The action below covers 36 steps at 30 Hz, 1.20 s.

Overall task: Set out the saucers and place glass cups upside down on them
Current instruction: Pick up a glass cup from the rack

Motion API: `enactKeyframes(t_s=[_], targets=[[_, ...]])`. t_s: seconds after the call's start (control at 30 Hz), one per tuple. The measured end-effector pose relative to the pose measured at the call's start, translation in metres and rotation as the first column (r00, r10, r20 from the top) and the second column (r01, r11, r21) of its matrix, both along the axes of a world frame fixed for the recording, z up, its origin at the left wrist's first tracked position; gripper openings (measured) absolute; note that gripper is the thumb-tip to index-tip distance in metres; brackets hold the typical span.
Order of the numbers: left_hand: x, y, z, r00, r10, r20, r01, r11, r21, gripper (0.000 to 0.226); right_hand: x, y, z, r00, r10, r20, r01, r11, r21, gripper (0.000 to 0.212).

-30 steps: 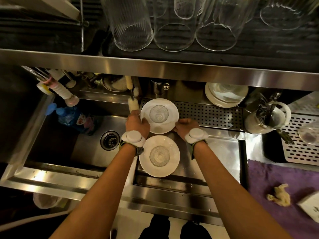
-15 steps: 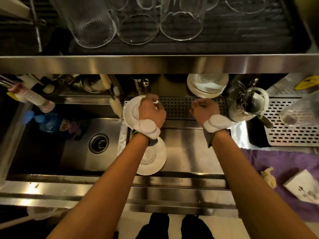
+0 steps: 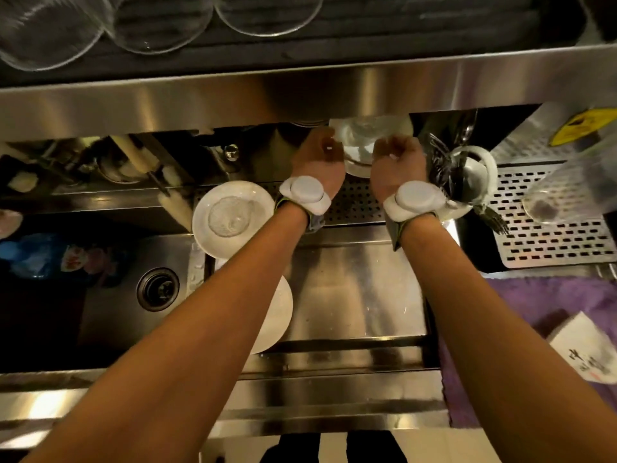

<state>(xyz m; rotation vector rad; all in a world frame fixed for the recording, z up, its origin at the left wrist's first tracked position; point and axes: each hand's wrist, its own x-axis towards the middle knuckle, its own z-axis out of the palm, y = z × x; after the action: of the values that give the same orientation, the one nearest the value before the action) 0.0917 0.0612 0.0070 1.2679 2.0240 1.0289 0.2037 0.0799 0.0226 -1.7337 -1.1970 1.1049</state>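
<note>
Both hands are reaching to the back of the steel surface (image 3: 354, 295), under the lip of the overhead shelf (image 3: 300, 95), where a stack of white saucers with a clear glass cup on top (image 3: 362, 152) sits half in shadow. The left hand (image 3: 319, 162) and the right hand (image 3: 397, 165) flank the stack, curled and close against its sides — whether the fingers have actually closed on a saucer I cannot tell, since they are tucked behind the knuckles.

To do this well, I would judge the thing is to take the rim evenly from both sides, lift straight, and come out low enough to clear the shelf edge; the glass on top looks loose and would slide if the saucer tipped. The mug stuffed with dark cutlery (image 3: 467, 175) stands just beside the right wrist — easy to knock.

Already set out: a round white saucer with a ribbed glass cup upside down on it (image 3: 233, 217), at the edge of the perforated drain strip (image 3: 354, 203), and a second white saucer (image 3: 278, 315) nearer the person, mostly hidden by the left forearm. The glass is clear and glossy, the saucers plain and shiny.
</note>
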Motion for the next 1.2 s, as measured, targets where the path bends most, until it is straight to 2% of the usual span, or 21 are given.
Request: enactKeyframes(t_s=[0.1,0.2,0.43,0.63,0.8,0.87,1.03,1.1,1.2], targets=[[0.0,0.016,-0.005,1.0,-0.015,0.013,0.015,0.999,0.04,0.033,-0.001,0.008,-0.006,0.999,-0.032,-0.012,0.033,0.998,0.046,0.037],[0.001,0.033,-0.009,0.999,-0.011,0.047,0.011,1.0,-0.01,0.036,-0.005,0.015,-0.01,0.999,-0.018,-0.028,0.02,0.999,0.047,0.042],[0.0,0.059,-0.021,0.998,-0.047,0.051,0.05,0.996,-0.069,0.036,-0.004,0.034,-0.011,0.991,0.069,0.112,-0.068,0.998,-0.012,0.046],[-0.002,0.063,-0.026,0.992,-0.026,0.12,0.034,0.998,-0.06,0.031,-0.005,0.037,-0.015,0.993,0.064,0.097,-0.064,0.998,-0.009,0.046],[-0.001,0.054,-0.023,0.996,-0.072,0.058,0.077,0.993,-0.086,0.037,-0.005,0.03,-0.011,0.996,0.051,0.078,-0.055,0.998,0.044,0.041],[0.0,0.053,-0.021,0.997,-0.026,0.075,0.034,0.994,-0.103,0.038,-0.008,0.024,-0.008,0.997,0.04,0.063,-0.044,0.997,0.057,0.04],[0.004,0.034,-0.011,0.986,0.099,0.131,-0.098,0.995,-0.014,0.03,-0.014,0.007,0.002,0.998,0.004,0.061,-0.008,0.997,0.076,0.038],[0.006,0.015,-0.002,0.983,0.096,0.156,-0.104,0.994,0.038,0.025,-0.014,-0.004,0.008,0.999,0.015,0.048,-0.017,0.999,0.041,0.038],[0.01,-0.006,0.008,0.975,0.093,0.204,-0.111,0.991,0.078,0.031,-0.012,-0.018,0.017,0.999,0.011,0.048,-0.008,0.998,-0.054,0.037]])
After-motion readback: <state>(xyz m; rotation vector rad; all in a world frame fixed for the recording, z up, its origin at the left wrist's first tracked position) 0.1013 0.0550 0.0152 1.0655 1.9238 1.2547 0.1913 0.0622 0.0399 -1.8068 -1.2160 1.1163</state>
